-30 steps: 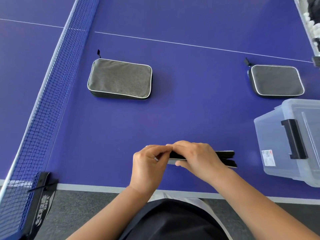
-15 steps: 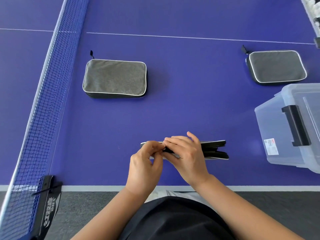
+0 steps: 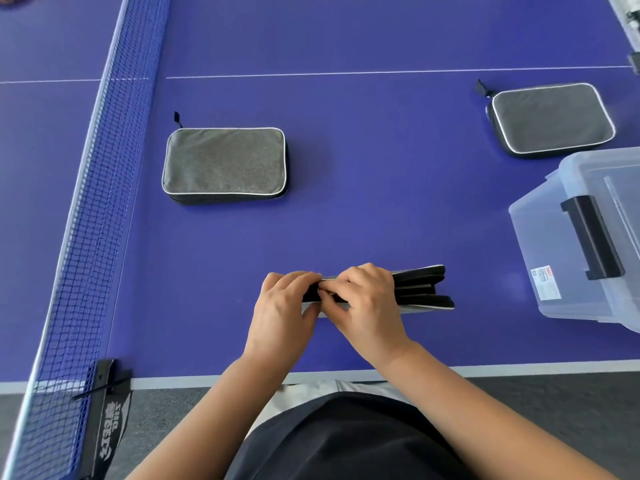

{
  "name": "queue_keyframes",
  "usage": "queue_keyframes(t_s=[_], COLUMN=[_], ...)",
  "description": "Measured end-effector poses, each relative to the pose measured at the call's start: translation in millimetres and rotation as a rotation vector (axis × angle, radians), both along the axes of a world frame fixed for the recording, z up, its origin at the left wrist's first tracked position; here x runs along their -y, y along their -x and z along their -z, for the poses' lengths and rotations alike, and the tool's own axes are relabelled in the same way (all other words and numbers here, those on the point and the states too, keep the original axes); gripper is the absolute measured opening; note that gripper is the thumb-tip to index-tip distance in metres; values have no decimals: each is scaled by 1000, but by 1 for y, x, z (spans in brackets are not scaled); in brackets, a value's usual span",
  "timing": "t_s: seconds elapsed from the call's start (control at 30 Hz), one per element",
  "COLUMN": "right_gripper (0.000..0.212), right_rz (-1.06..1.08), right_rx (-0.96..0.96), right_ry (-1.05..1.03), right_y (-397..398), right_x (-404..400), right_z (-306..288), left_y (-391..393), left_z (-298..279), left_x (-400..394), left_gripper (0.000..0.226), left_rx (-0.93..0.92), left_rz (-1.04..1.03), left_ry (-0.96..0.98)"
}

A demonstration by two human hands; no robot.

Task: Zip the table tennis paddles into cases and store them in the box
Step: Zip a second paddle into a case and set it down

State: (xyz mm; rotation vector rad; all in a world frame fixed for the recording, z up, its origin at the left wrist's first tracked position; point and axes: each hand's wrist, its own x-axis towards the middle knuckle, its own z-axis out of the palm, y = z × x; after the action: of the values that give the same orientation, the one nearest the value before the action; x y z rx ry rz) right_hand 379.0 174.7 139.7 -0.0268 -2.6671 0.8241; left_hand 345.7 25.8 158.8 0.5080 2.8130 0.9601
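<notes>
Case (image 3: 412,289) stands edge-up on counter (image 3: 346,220) so zip faces you; L hand (image 3: 284,306) pinches its end, R hand (image 3: 367,303) pinches the zip.

Three paddle cases (image 3: 224,165) (image 3: 550,119) (image 3: 420,289), one clear box (image 3: 540,244), one net (image 3: 86,216), two hands (image 3: 284,306) (image 3: 367,303); paddles apparently hidden.

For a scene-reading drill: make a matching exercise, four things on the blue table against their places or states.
Things:
1. black paddle case held on edge
2. grey fabric case with white piping
3. second grey fabric case
4. clear plastic box with black latch

Places or states:
A. far right, beyond the box
B. near the blue net, lying flat
C. right edge, lid on
D. gripped by the left hand and right hand

Pairs: 1-D, 2-B, 3-A, 4-C
</notes>
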Motion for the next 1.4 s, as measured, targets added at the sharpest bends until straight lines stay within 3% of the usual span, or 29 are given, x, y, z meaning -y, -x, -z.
queue_keyframes(t_s=[0.2,0.37,0.47,0.67,0.73,0.93,1.07,1.23,1.4], right_gripper=[9,10,13,12,13,26,24,15,17], right_rz=[54,268,348,308,332,605,414,236,332], right_rx=[33,51,111,76,76,109,-7,-101,-92], right_ry=[125,178,176,224,278,668,684,651,632], right_y=[0,-22,-35,-35,-39,-47,-43,-33,-26], right_x=[1,-59,-89,-92,-97,-133,-111,-82,-89], right_z=[-13,-18,-19,-28,-30,-53,-79,-105,-115], left_y=[5,11,12,16,20,23,19,7,6], left_z=[-1,-6,-8,-8,-8,-20,-34,-61,-68], left_x=[0,-3,-8,-87,-108,-78,-61,-81,-65], left_gripper=[33,31,31,58,44,26,32,36,19], left_rx=[4,67,-5,45,78,131,154,53,142], left_rz=[26,-13,9,347,374,192,125,179,-2], left_ry=[15,72,186,348,349,-5,-95,-199,-350])
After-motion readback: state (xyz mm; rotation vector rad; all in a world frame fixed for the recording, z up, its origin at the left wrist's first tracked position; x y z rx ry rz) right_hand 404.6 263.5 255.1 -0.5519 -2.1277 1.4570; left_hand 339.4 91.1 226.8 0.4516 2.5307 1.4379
